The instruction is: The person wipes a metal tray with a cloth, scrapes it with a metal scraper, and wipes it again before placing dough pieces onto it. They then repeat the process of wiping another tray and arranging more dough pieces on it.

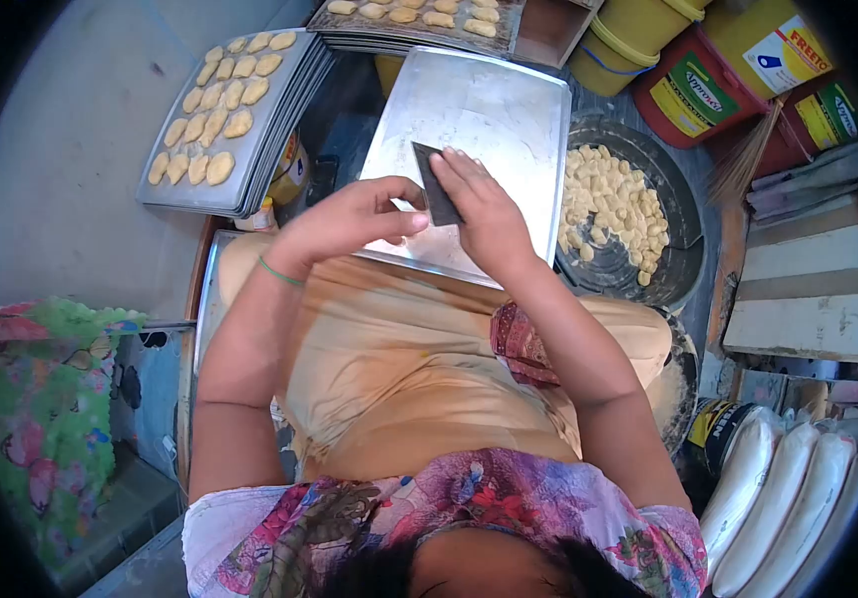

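A flat dark scraper [436, 185] is held upright over a bare metal tray [494, 110] resting on my lap. My right hand [484, 204] grips it along its right side, with the fingers pressed together on its face. Just left of the scraper is my left hand [369, 212], its thumb and fingers curved apart with a gap between them and nothing visible inside. To the right of the tray, a round dark pan [683, 184] holds many small dough pieces [613, 199].
Stacked trays [279, 130] at the upper left carry rows of shaped dough [211, 95]. Another dough tray [399, 30] lies at the top. Buckets [683, 90] and a straw broom [748, 159] stand at the upper right. White packed bags [773, 508] lie lower right.
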A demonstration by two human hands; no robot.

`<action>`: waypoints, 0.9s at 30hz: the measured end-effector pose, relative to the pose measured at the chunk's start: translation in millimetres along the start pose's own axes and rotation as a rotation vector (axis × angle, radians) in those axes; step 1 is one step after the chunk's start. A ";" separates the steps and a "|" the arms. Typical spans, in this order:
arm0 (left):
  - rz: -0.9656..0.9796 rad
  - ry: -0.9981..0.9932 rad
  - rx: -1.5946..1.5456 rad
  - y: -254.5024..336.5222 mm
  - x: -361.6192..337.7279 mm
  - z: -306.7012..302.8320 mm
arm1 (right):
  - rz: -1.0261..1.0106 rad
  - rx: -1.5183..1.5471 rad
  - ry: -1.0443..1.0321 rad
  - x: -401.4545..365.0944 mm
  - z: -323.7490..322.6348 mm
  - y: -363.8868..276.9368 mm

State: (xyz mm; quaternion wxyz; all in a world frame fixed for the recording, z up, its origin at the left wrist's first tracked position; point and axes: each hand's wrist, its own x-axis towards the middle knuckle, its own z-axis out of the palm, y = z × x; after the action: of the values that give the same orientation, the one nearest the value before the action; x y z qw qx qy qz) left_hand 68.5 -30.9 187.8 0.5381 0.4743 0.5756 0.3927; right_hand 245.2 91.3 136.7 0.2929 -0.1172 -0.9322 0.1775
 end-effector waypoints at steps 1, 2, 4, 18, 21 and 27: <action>0.074 0.035 0.259 0.8 2.2 -14.2 | 0.035 0.031 -0.039 -4.8 -3.6 2.7; 0.075 0.129 0.275 -9.6 10.8 -30.1 | 0.036 -0.051 -0.100 -13.2 -5.7 3.9; 0.059 0.356 0.361 -29.7 29.3 -59.8 | 0.034 -0.056 -0.317 -41.1 0.7 7.1; -0.110 0.263 0.671 -108.2 101.9 -112.7 | 0.104 -0.165 -0.348 32.8 81.0 120.6; -0.147 0.196 0.734 -100.0 104.6 -120.0 | 0.261 -0.186 -0.207 104.3 86.6 204.8; -0.117 0.206 0.778 -102.6 112.1 -127.8 | 0.556 0.274 -0.263 99.6 51.6 132.8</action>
State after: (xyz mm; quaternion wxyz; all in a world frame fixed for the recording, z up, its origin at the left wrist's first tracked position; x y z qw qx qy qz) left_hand -67.7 60.4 75.7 0.2793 0.5671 0.7582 0.1596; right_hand 150.4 230.7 94.4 0.1236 -0.3028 -0.8618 0.3877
